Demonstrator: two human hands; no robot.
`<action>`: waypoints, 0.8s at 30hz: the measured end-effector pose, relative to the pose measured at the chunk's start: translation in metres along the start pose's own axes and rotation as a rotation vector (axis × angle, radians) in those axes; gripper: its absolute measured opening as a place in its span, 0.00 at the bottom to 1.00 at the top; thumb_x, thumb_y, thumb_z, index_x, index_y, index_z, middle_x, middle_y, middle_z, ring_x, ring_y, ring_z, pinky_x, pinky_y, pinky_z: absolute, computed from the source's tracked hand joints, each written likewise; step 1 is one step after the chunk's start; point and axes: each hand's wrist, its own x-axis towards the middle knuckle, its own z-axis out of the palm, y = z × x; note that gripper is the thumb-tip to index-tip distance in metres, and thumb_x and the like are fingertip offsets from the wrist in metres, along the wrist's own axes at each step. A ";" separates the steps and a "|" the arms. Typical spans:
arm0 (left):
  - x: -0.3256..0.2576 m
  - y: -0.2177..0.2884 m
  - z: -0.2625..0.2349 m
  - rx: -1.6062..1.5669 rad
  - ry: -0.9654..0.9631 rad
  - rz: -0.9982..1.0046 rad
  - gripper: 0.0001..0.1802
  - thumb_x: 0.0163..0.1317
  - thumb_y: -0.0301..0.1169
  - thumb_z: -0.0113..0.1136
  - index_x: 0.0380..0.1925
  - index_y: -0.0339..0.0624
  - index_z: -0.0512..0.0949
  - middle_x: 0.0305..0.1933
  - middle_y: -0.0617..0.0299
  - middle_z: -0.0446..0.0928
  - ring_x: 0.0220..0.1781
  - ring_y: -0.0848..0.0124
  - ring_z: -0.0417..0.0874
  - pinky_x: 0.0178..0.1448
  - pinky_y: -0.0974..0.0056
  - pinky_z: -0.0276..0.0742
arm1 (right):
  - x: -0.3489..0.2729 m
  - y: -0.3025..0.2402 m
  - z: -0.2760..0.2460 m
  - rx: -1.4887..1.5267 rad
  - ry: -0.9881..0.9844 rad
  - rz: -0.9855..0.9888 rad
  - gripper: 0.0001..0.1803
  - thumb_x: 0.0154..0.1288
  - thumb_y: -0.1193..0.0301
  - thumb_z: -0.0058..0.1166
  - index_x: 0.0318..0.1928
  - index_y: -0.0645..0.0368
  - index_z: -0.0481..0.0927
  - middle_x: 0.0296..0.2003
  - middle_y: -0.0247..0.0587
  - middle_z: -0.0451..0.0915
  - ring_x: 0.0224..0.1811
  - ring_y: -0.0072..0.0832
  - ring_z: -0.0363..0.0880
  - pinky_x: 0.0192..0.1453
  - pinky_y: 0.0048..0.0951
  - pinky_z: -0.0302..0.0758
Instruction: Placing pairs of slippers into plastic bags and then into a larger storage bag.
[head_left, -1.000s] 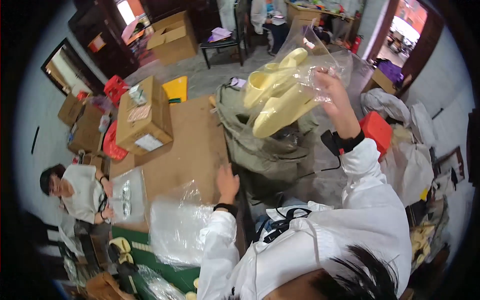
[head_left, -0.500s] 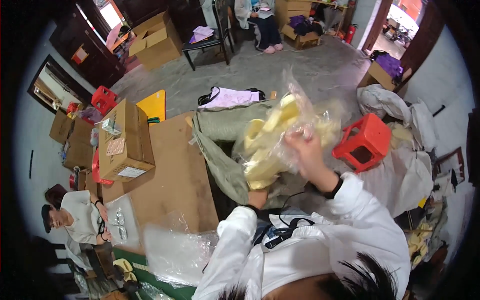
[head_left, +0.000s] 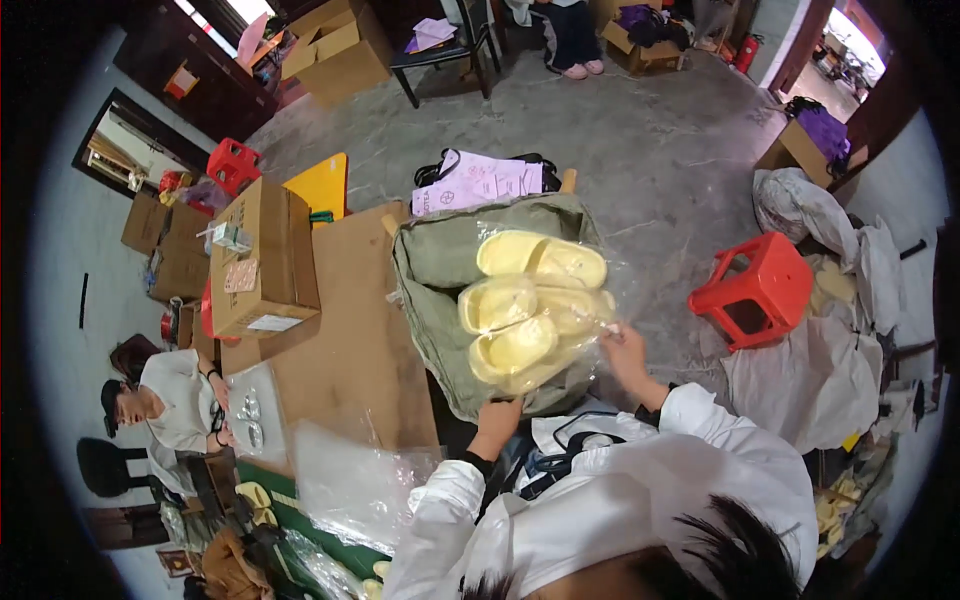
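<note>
Pale yellow slippers (head_left: 535, 340), several of them, lie together inside a clear plastic bag (head_left: 597, 365) over the mouth of an olive-green cloth sack (head_left: 440, 345). My right hand (head_left: 627, 355) pinches the bag's right side. My left hand (head_left: 497, 425) is closed at the sack's near rim, just below the slippers. What its fingers grip is hard to make out. On the left, clear empty plastic bags (head_left: 355, 485) lie spread on the table near my left sleeve.
Beside the sack is a brown tabletop (head_left: 350, 370) with a large cardboard box (head_left: 265, 260). A red stool (head_left: 755, 290) and white sacks (head_left: 805, 375) stand to the right. Lilac printed sheets (head_left: 478, 183) lie beyond the sack. A co-worker (head_left: 180, 400) sits at the left.
The bag of slippers has come down from a raised, tilted position and now lies flatter over the sack. My right hand has lowered; my left hand shows more fully below the bag.
</note>
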 end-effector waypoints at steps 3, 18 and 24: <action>0.003 0.001 -0.016 -0.022 -0.041 -0.167 0.14 0.54 0.30 0.45 0.41 0.49 0.72 0.17 0.59 0.76 0.22 0.61 0.79 0.38 0.54 0.73 | 0.016 -0.026 -0.004 -0.062 0.193 -0.161 0.04 0.53 0.78 0.49 0.30 0.64 0.74 0.22 0.26 0.72 0.24 0.14 0.66 0.27 0.19 0.63; -0.012 0.014 -0.020 0.098 0.194 -0.229 0.23 0.53 0.36 0.49 0.50 0.46 0.72 0.52 0.52 0.71 0.59 0.51 0.65 0.62 0.36 0.47 | -0.037 -0.103 0.076 -0.230 -0.784 0.246 0.07 0.50 0.72 0.54 0.23 0.62 0.73 0.17 0.33 0.72 0.19 0.21 0.69 0.25 0.26 0.66; -0.017 0.008 -0.033 0.091 0.102 -0.199 0.19 0.53 0.34 0.48 0.46 0.51 0.75 0.46 0.53 0.76 0.50 0.54 0.73 0.61 0.37 0.51 | 0.007 -0.060 0.117 -0.044 -0.863 0.198 0.06 0.46 0.74 0.51 0.26 0.63 0.77 0.23 0.32 0.75 0.23 0.17 0.68 0.27 0.18 0.64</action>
